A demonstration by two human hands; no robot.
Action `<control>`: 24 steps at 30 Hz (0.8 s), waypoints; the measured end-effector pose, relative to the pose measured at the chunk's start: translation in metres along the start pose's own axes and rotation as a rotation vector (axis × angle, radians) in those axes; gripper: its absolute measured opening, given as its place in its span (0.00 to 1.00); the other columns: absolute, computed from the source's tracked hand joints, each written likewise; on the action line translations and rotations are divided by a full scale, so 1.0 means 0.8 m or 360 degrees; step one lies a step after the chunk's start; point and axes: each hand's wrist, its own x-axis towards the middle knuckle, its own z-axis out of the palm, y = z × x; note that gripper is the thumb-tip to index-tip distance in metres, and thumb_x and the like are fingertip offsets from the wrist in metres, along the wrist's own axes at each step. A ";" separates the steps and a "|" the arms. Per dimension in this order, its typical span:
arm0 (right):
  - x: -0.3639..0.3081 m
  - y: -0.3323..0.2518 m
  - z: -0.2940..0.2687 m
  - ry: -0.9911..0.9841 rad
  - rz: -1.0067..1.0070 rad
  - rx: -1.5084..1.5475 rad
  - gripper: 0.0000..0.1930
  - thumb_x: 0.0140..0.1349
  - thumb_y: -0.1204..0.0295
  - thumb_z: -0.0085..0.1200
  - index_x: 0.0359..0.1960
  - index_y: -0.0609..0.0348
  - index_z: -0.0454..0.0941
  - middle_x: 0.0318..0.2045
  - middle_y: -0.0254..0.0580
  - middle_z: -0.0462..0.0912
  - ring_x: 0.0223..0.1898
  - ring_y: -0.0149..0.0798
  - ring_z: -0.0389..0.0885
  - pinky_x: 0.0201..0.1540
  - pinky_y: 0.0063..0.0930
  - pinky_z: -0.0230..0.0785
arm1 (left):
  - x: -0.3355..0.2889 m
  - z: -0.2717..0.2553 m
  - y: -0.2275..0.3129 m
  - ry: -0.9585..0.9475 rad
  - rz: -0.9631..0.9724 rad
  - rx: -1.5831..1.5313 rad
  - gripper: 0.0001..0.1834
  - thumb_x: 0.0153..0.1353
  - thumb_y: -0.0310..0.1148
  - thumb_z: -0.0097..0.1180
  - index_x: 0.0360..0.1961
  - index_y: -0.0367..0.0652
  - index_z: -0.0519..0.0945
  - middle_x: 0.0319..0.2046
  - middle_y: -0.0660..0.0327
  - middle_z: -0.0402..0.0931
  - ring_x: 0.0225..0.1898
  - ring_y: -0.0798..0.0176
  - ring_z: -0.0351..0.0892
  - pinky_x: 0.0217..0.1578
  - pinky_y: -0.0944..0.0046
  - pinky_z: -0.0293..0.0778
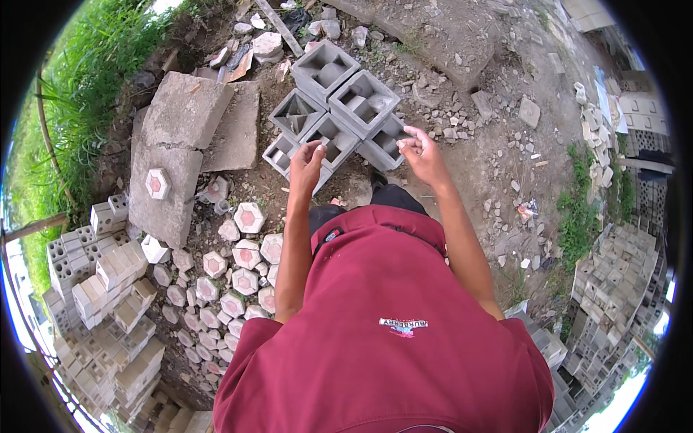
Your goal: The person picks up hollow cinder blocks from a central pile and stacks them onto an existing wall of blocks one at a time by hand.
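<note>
Several grey hollow concrete blocks stand clustered on the ground in front of me, their square openings facing up. My left hand (307,164) is over the near left of the cluster, by a middle block (347,149); its fingers are loosely bent, with nothing visible in them. Beside the right-hand block (380,156), my right hand (426,160) is open, thumb and fingers apart. Whether either hand touches a block is hard to tell. Farther away are a far block (307,81) and another with a rounded form inside (390,99).
Broken concrete slabs (180,115) lie to the left. Several hexagonal pavers (245,254) cover the ground at near left, beside stacked perforated blocks (108,270). More stacked blocks (613,278) stand at right. Rubble (529,112) is scattered over the dirt, and my shoe (377,180) is close to the cluster.
</note>
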 end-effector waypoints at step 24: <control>0.311 0.213 -0.061 -0.0097 0.0069 -0.0390 0.31 0.60 0.58 0.60 0.59 0.65 0.68 0.44 0.50 0.82 0.46 0.41 0.80 0.49 0.32 0.71 | 0.225 0.154 -0.143 0.0450 -0.0417 0.0085 0.31 0.67 0.50 0.50 0.56 0.29 0.70 0.50 0.46 0.75 0.54 0.57 0.73 0.56 0.61 0.66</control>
